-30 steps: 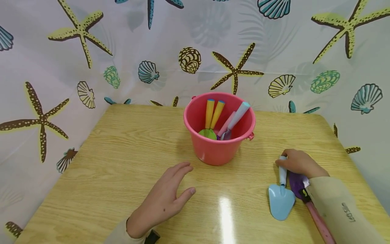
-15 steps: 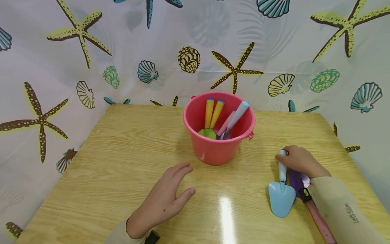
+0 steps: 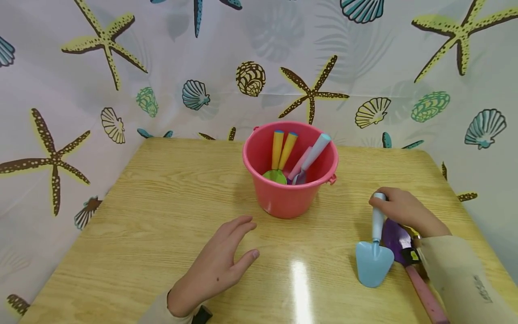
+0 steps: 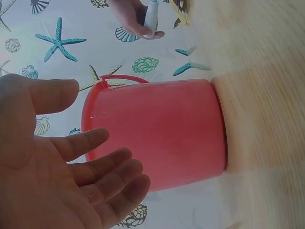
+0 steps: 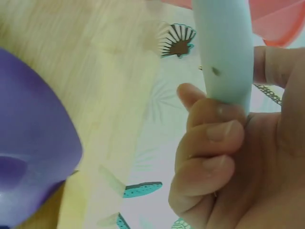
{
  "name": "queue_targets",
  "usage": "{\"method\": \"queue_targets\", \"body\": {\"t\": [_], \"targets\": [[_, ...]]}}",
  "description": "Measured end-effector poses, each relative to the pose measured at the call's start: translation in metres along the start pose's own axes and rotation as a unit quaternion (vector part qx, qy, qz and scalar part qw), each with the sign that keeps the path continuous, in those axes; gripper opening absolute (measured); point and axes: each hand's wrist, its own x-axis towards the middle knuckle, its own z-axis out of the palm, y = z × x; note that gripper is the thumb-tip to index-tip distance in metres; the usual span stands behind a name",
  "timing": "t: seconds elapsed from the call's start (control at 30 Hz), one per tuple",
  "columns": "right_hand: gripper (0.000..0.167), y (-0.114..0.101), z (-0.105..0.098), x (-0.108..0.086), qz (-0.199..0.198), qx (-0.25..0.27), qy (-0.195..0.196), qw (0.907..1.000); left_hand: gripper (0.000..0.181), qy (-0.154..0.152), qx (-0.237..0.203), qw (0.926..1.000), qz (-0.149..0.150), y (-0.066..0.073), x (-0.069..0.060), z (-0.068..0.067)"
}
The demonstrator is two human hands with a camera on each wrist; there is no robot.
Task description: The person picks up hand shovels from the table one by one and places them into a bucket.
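Note:
My right hand [image 3: 406, 210] grips a light blue toy shovel [image 3: 374, 265] by the end of its pale handle. The handle is raised, with the blade lower and toward me; whether the blade touches the table I cannot tell. In the right wrist view, curled fingers wrap the pale handle [image 5: 224, 52]. Beside it lies another toy shovel with a purple blade [image 3: 394, 236] and pink handle, partly behind my right sleeve. My left hand [image 3: 220, 263], holding nothing, is spread in front of the pink bucket [image 3: 283, 200], apart from it in the head view.
Inside the bucket stand several toy tools, among them two with yellow handles [image 3: 287, 150] and one with a pale blue handle [image 3: 316, 152]. Something yellow [image 3: 413, 232] shows by my right wrist. A sea-patterned cloth [image 3: 218, 54] hangs behind the wooden table [image 3: 162, 193].
My right hand has risen and moved slightly away from me, lifting the handle of the light blue shovel. More of the purple blade shows. My left hand has stayed in place.

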Motion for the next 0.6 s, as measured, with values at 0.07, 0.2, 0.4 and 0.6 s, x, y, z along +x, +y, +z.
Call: {"method": "queue_targets", "body": {"t": [0.07,0.2,0.4,0.6], "targets": [[0.042,-0.001,-0.002,-0.003,-0.008,0.004,0.011,0.9999,0.052,0.001,-0.002,1.0,0.001,0.0,0.0,0.001],[0.041,-0.005,-0.005,-0.009,-0.012,0.023,0.037,0.999,0.053,0.005,0.0,1.0,0.001,0.0,0.001,0.0],[0.042,-0.009,-0.006,-0.014,-0.011,0.036,0.05,0.998,0.055,0.012,0.0,0.9999,-0.012,-0.001,0.001,-0.005],[0.041,-0.012,-0.01,-0.017,-0.013,0.04,0.037,0.9984,0.053,0.018,-0.004,0.9998,-0.01,-0.001,0.001,-0.007]]}}
